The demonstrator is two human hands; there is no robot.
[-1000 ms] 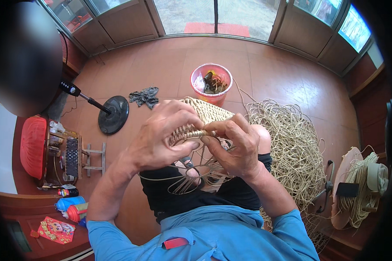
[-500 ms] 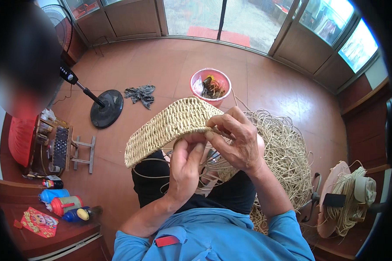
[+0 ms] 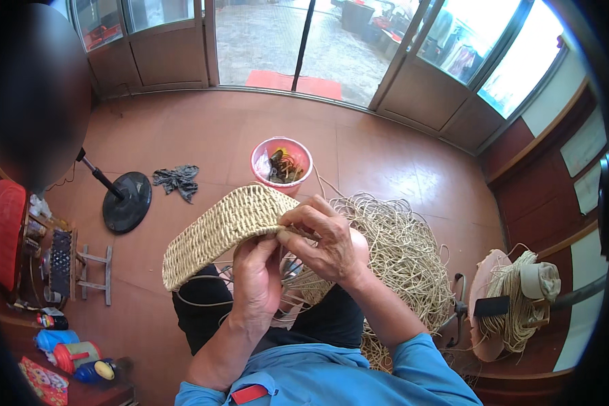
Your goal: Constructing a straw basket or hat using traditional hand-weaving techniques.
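Observation:
A woven basket (image 3: 227,220) of pale straw-coloured cord rests tilted over my lap, its long side facing up. My left hand (image 3: 256,281) comes from below, its fingers closed at the basket's near edge and partly hidden beneath it. At the right end of that edge, my right hand (image 3: 326,243) pinches the rim between thumb and fingers. A short bit of cord seems to pass under those fingers, but its end is hidden. Thin wire-like loops show below the basket, between my knees.
A big heap of loose cord (image 3: 399,257) lies on the floor to my right, beside a stand with wound cord (image 3: 511,304). Ahead is a pink bucket (image 3: 256,162) holding mixed items. Left are a grey rag (image 3: 177,181), a fan base (image 3: 126,203) and a wooden stool (image 3: 96,274).
The whole view has shifted, so the room, basket and hands appear further left and lower. Both hands stay at the same part of the basket's edge, with only slight finger movement.

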